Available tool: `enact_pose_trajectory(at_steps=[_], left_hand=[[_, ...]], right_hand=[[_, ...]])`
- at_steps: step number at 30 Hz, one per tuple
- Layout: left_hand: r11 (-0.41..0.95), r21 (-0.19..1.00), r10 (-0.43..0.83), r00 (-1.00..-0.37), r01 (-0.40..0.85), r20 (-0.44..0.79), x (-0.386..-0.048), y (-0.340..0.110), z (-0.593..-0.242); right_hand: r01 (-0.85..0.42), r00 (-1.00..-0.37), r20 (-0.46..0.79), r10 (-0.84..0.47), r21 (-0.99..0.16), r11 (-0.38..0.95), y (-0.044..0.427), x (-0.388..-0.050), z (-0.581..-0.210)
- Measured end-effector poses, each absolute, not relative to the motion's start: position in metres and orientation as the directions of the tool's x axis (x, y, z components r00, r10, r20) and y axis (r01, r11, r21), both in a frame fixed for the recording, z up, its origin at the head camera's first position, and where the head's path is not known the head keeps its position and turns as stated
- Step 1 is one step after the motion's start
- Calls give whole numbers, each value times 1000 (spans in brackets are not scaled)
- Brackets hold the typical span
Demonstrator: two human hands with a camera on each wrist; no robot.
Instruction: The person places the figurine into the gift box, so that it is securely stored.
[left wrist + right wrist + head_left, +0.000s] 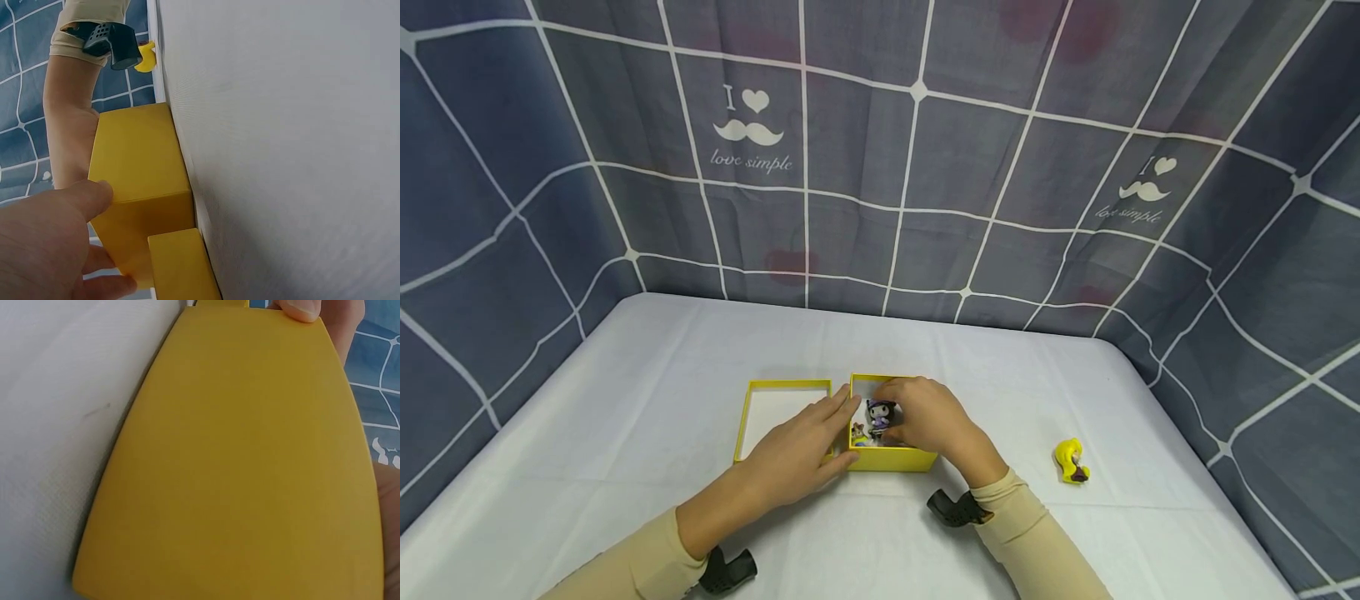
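A yellow box [891, 460] with a white inside stands open-topped on the table. In it, the head view shows a small black, white and purple character figurine [878, 417] and a smaller brown and yellow figurine [859, 433] at its left. My right hand [928, 417] reaches into the box, thumb and fingers around the dark figurine's right side; part of the grip is hidden. My left hand [797, 450] rests against the box's left side with straight fingers, the thumb at the near left corner. In the left wrist view that thumb touches the box [140, 156] at its edge.
Just left of the box lies a shallow yellow-rimmed lid [745, 417], white inside, partly behind my left hand. A small yellow figurine [1070, 461] with a dark part lies farther right on the white tablecloth [647, 400]. A dark grid-patterned curtain [865, 133] encloses the table.
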State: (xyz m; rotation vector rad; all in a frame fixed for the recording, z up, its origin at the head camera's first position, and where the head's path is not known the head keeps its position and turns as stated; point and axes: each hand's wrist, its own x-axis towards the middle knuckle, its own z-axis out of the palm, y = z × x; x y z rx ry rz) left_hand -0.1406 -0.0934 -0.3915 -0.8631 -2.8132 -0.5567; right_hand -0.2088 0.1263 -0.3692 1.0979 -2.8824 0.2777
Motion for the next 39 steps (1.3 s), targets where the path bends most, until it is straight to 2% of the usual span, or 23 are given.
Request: enact_pose_trajectory(at_steps=[14,25,39], left_hand=[[768,300,514,-824,566,238,-140,-93,-391],[769,288,514,-820,570,250,-141,-92,-392],[787,290,495,-838,545,230,-140,-93,-392]], right_hand=[[-669,-738,162,-655,-51,741,125,-210,-373],[-667,-744,151,-650,-114,737,130,-208,-370],[-681,-732,133,-668,-133,720,133,-201,-364]])
